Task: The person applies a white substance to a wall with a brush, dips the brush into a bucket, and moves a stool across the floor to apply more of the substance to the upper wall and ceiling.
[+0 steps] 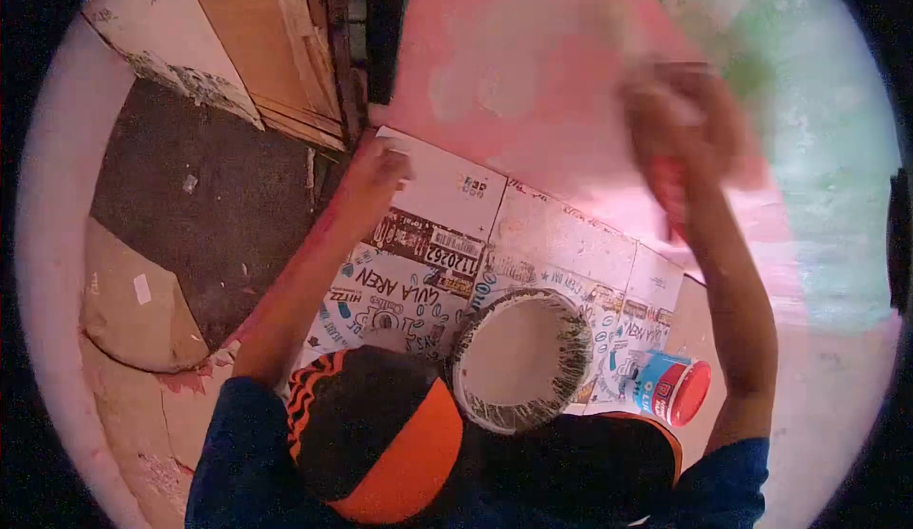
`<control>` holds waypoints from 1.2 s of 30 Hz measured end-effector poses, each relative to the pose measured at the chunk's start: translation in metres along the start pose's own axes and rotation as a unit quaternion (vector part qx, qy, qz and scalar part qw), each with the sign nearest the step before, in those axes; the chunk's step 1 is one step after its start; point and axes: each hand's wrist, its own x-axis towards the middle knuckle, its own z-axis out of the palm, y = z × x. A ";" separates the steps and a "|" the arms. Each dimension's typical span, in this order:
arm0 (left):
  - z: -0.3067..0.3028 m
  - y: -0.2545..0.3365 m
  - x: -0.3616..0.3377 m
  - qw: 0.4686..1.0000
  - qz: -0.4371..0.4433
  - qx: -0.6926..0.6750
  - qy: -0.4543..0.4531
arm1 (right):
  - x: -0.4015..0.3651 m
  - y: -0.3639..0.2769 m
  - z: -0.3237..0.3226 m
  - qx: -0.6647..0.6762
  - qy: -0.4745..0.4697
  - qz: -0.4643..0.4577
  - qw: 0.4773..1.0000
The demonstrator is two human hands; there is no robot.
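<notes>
Fingers of your right hand (680,115) are closed around a slim red-handled tool (669,191); motion blurs both, and you cannot make out the tool's far end. It is raised in front of a wide surface patched with pink and green paint (533,63), but contact between them cannot be told. Your left hand (388,165) has its fingers curled near the far left corner of the printed white cardboard (580,229); whether they are pressed together or pinch anything, you cannot tell.

On the cardboard you can read "GULA AREN", "HITZZ" and "1120262" beside a barcode; other print is too small or hidden behind your round white bucket with dark streaks around its rim (521,358). The bucket is just beside your black-and-orange clothing (404,462), with pale material inside. To its right is a blue-and-red container with a red lid (671,388), its lower side partly hidden and its label only partly legible. On your left, a wooden panel (257,34) is cut off at the top of the view.
</notes>
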 end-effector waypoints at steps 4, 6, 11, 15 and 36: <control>0.001 -0.001 0.011 1.000 -0.002 0.016 -0.001 | -0.018 -0.023 0.044 -0.041 -0.043 -0.005 0.998; 0.010 0.004 0.016 1.000 0.001 0.000 -0.017 | -0.048 -0.029 0.128 0.004 -0.140 -0.058 0.988; 0.007 0.007 0.015 0.999 -0.014 -0.045 -0.007 | -0.016 -0.060 0.152 0.035 -0.218 -0.013 0.975; -0.033 -0.015 0.006 0.999 0.024 -0.007 0.031 | 0.035 -0.031 0.040 0.112 0.089 0.122 0.982; -0.036 -0.067 0.020 0.994 -0.063 -0.013 0.092 | 0.037 -0.084 0.152 0.102 -0.027 0.163 0.981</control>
